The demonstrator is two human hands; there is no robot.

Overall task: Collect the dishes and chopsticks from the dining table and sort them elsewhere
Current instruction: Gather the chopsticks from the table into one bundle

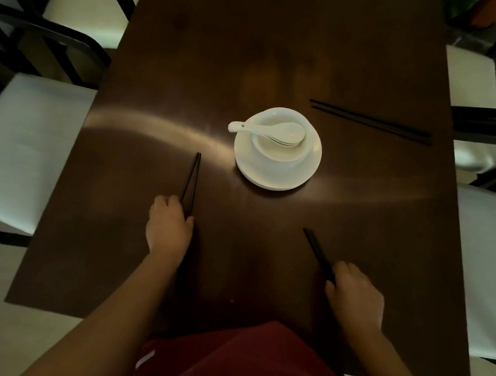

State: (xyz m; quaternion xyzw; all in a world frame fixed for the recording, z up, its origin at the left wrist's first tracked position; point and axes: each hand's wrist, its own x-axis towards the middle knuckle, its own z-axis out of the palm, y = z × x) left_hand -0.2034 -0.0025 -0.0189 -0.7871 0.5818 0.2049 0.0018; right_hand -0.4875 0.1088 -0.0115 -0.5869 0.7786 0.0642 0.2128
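Two grips pinch chopsticks: left hand, right hand; spoons fill bowl.

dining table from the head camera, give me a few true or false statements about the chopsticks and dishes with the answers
1. The left hand grips a pair of black chopsticks. True.
2. The white spoon lies flat on the table. False: it rests across the top of the stacked bowls.
3. The right hand holds nothing. False: it grips black chopsticks too.
4. A third pair of chopsticks lies untouched on the far right of the table. True.
5. The bowls sit on stacked white plates. True.
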